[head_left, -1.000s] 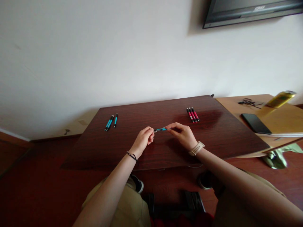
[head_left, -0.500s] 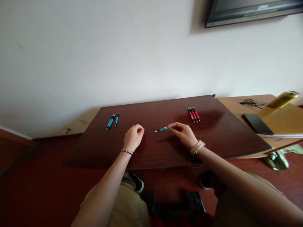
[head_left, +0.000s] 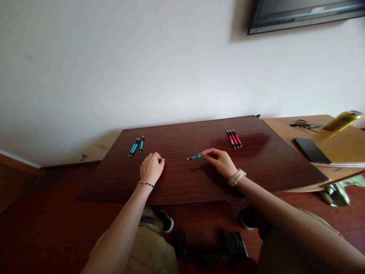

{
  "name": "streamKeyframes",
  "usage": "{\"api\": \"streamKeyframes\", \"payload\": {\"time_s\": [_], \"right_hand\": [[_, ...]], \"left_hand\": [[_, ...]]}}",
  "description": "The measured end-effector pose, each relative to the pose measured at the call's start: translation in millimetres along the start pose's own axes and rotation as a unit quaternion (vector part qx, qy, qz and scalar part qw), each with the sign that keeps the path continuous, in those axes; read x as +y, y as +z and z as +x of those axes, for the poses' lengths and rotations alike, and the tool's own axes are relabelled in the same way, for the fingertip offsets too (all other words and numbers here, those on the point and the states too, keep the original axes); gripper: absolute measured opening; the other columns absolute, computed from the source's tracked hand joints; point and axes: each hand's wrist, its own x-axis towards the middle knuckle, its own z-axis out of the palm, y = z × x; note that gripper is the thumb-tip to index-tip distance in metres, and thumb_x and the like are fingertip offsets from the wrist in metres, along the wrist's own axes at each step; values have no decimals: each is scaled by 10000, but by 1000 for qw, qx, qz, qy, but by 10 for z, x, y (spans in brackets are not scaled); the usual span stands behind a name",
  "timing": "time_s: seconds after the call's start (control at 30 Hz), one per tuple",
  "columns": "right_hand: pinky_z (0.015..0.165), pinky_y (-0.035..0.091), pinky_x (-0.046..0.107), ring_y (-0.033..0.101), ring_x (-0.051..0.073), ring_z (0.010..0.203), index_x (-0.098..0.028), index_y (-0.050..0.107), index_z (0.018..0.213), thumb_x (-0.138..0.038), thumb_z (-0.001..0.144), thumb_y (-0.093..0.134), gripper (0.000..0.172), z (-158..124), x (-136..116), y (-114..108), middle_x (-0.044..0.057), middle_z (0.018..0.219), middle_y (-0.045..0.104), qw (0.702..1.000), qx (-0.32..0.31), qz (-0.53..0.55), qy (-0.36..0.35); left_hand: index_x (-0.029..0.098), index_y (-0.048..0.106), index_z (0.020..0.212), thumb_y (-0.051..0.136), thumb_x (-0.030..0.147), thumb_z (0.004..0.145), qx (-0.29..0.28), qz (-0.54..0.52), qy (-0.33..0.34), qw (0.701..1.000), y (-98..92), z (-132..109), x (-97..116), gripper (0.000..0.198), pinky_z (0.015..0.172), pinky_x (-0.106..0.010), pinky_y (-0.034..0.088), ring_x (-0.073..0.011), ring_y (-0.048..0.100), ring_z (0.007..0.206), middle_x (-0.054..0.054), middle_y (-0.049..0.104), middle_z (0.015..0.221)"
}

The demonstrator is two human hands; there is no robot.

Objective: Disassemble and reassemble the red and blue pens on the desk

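Note:
My right hand (head_left: 221,163) pinches one end of a blue pen (head_left: 195,156), which points left just above the dark wooden table (head_left: 182,182). My left hand (head_left: 151,167) is curled low over the table to the left of the pen, with a tiny dark piece at its fingertips that is too small to name. Three blue pens (head_left: 136,146) lie side by side at the far left of the table. At the far right lie three red pens (head_left: 234,138).
A lighter wooden desk (head_left: 327,140) adjoins on the right, bearing a black phone (head_left: 312,150), a yellow bottle (head_left: 342,120) and a tangled cable (head_left: 302,123). A screen (head_left: 305,13) hangs on the white wall. My knees and shoes are below the table edge.
My left hand let go of the pen's left end and drew away leftward and down toward the table. The right hand kept the blue pen almost still.

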Motion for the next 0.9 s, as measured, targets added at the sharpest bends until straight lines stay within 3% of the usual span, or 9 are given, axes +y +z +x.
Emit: {"api": "streamKeyframes", "payload": {"time_s": [0.33, 0.67, 0.8, 0.9], "right_hand": [[949, 572, 408, 755, 257, 998, -233, 805, 1035, -427, 884, 769, 248, 0, 11, 7, 69, 1077, 814, 1000, 2, 2, 3], [950, 569, 411, 751, 254, 992, -226, 803, 1040, -394, 892, 758, 227, 3, 4, 5, 68, 1070, 813, 1000, -1, -1, 3], [965, 562, 416, 744, 260, 1020, -227, 801, 1041, -409, 888, 767, 240, 22, 6, -44, 71, 1087, 810, 1000, 12, 0, 5], [971, 557, 418, 740, 265, 1036, -226, 802, 1034, -433, 881, 777, 258, 37, 18, -92, 74, 1099, 808, 1000, 28, -1, 6]], "left_hand": [[226, 686, 1039, 643, 306, 945, -38, -68, 5, 997, -19, 14, -107, 131, 820, -347, 504, -257, 679, 950, -82, 721, 1045], [249, 667, 1150, 643, 221, 932, -31, -82, 37, 995, -49, -2, -161, 221, 838, -336, 500, -242, 663, 957, -57, 706, 1053], [230, 667, 1179, 642, 194, 941, 6, -95, 123, 988, -52, -13, -41, 242, 989, -382, 500, -269, 622, 1083, -81, 680, 1106], [235, 666, 1173, 641, 189, 962, 2, -132, 198, 971, -19, -20, 150, 217, 1035, -394, 504, -264, 608, 1135, -74, 670, 1152]]}}
